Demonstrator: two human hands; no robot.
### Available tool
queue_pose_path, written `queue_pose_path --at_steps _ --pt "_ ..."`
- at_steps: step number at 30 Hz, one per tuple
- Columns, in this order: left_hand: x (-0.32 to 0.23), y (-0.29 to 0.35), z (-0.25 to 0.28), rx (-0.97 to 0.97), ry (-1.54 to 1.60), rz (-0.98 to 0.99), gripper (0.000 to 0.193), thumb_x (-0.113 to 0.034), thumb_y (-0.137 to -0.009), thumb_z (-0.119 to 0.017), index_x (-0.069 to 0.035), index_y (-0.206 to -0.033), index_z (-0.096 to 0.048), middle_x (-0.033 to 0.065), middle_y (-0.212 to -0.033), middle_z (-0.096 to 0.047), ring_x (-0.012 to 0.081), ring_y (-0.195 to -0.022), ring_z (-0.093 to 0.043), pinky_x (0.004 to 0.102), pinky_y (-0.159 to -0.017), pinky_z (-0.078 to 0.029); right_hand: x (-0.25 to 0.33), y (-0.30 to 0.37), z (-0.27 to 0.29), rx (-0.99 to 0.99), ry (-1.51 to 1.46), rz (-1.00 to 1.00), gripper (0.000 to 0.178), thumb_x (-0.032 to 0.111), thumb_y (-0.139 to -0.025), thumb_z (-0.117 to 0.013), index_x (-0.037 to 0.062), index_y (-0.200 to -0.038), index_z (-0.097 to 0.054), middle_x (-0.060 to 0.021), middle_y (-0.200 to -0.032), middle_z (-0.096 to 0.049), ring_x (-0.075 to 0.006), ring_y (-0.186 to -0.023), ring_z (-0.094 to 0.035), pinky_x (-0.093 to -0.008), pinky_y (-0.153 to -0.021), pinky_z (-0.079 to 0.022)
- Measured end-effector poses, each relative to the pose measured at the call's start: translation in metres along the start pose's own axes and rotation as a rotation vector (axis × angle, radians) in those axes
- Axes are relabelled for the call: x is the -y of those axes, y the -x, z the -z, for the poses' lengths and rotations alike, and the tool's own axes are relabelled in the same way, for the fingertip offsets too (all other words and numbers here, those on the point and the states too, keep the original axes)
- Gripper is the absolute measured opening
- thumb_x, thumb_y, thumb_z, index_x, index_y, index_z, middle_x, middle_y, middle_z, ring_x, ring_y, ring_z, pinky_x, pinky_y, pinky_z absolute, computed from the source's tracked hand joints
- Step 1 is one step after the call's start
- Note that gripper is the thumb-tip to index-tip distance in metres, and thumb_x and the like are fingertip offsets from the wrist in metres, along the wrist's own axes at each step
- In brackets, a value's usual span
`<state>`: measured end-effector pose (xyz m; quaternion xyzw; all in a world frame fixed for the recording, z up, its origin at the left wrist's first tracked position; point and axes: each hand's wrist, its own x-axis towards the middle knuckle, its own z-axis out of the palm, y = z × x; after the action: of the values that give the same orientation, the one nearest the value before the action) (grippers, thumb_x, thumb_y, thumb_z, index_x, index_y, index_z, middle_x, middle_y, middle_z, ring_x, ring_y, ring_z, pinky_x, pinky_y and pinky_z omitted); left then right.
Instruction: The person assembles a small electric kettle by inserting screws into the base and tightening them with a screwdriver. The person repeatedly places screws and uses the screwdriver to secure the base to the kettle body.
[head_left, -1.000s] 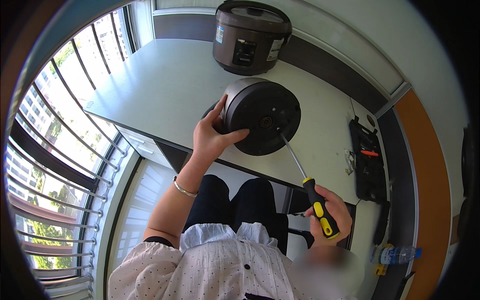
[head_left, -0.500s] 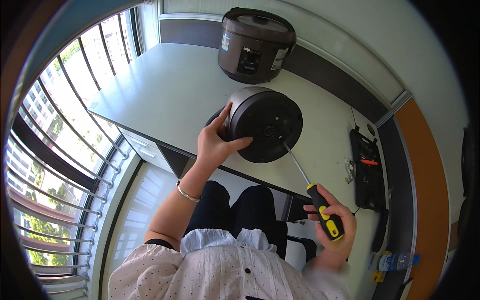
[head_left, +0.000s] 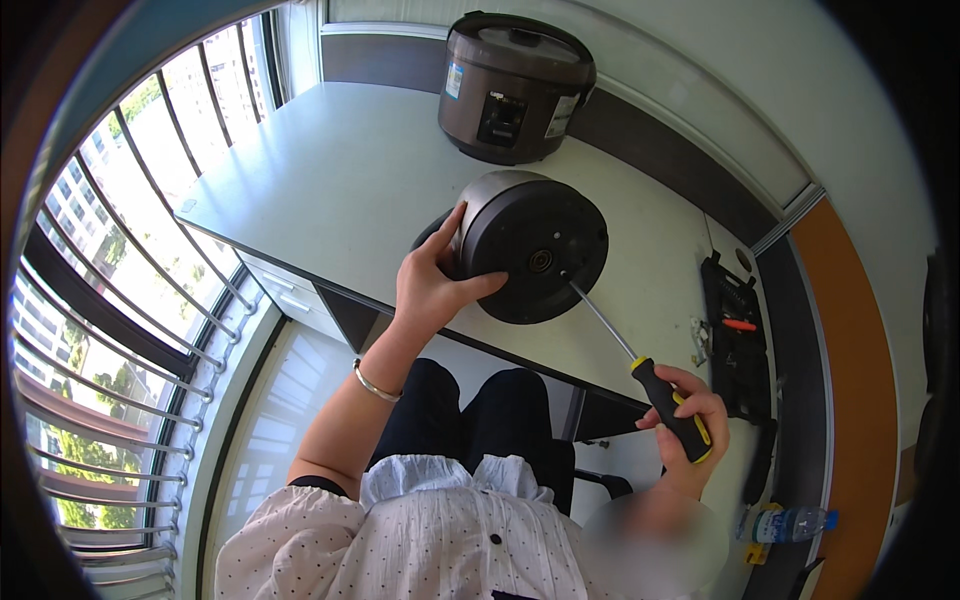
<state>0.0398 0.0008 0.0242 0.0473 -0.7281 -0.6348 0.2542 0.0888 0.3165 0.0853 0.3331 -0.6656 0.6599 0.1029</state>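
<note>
A round metal-sided appliance with a black base (head_left: 530, 225) lies tipped on its side on the table, its underside facing me. Around its left side my left hand (head_left: 435, 270) is closed, thumb pressed on the black underside and fingers along the metal wall. In my right hand (head_left: 690, 420) is a screwdriver (head_left: 673, 408) with a black and yellow handle and a long metal shaft. Its tip touches a small bright spot, seemingly a screw, right of the ringed centre of the base. What the appliance is cannot be told for sure.
Behind stands a brown rice cooker (head_left: 515, 90) on the white table (head_left: 330, 180). An open black tool case (head_left: 735, 330) with a red-handled tool lies at the right, small loose parts (head_left: 699, 340) beside it. A water bottle (head_left: 790, 524) lies farther down the right. Barred windows are on the left.
My right hand has moved right and slightly up, and the screwdriver handle has swung and turned with it. Its tip stays on the same spot; my left hand and the appliance have hardly moved.
</note>
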Motion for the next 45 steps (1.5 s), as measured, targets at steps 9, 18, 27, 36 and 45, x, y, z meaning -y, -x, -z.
queue_pose_path --at_steps 9,18,27,36,45 --pt "-0.006 0.001 0.0 0.001 -0.003 0.013 0.093 -0.028 -0.06 -0.08 -0.007 -0.142 -0.043 0.0032 -0.072 -0.065 0.0101 -0.066 -0.06 0.0234 -0.071 -0.046 0.011 0.009 -0.002 -0.016 0.085 -0.098 0.029 -0.013 -0.073 -0.059 -0.004 -0.1 -0.052 -0.033 -0.12 -0.055 -0.0232 -0.081 -0.068 -0.0327 -0.074 -0.057" --pt "0.003 0.0 0.0 -0.019 -0.027 -0.017 0.092 -0.03 -0.059 -0.08 -0.009 -0.142 -0.045 0.0023 -0.07 -0.063 0.0101 -0.064 -0.058 0.023 -0.069 -0.046 -0.003 0.027 0.006 -0.146 0.385 -0.079 0.027 0.005 -0.08 -0.063 -0.0073 -0.104 -0.06 -0.0182 -0.085 -0.063 -0.0161 -0.058 -0.06 -0.0236 -0.05 -0.049" --pt "-0.004 0.003 -0.001 -0.019 -0.008 -0.01 0.092 -0.029 -0.059 -0.08 -0.008 -0.142 -0.044 0.0037 -0.074 -0.065 0.0109 -0.068 -0.061 0.0234 -0.073 -0.046 0.021 0.018 0.0 -0.118 0.007 -0.396 0.039 -0.002 -0.072 -0.064 -0.0053 -0.111 -0.058 -0.0148 -0.085 -0.064 -0.0129 -0.064 -0.061 -0.0225 -0.058 -0.05" --pt "0.001 0.002 -0.002 -0.037 -0.052 -0.038 0.093 -0.031 -0.058 -0.08 -0.008 -0.141 -0.045 0.0028 -0.071 -0.064 0.0106 -0.064 -0.06 0.0233 -0.07 -0.046 0.016 0.026 -0.003 -0.145 0.497 -0.23 0.033 0.001 -0.075 -0.068 -0.0073 -0.107 -0.06 -0.0118 -0.084 -0.065 -0.0135 -0.068 -0.06 -0.0244 -0.065 -0.047" --pt "-0.001 0.003 -0.003 -0.032 -0.067 -0.044 0.094 -0.031 -0.058 -0.081 -0.006 -0.141 -0.045 0.0016 -0.066 -0.061 0.01 -0.059 -0.056 0.023 -0.066 -0.045 0.018 0.027 -0.008 -0.209 0.449 -0.289 0.027 0.012 -0.087 -0.062 -0.0042 -0.11 -0.062 -0.0068 -0.075 -0.061 -0.0083 -0.056 -0.052 -0.02 -0.051 -0.039"
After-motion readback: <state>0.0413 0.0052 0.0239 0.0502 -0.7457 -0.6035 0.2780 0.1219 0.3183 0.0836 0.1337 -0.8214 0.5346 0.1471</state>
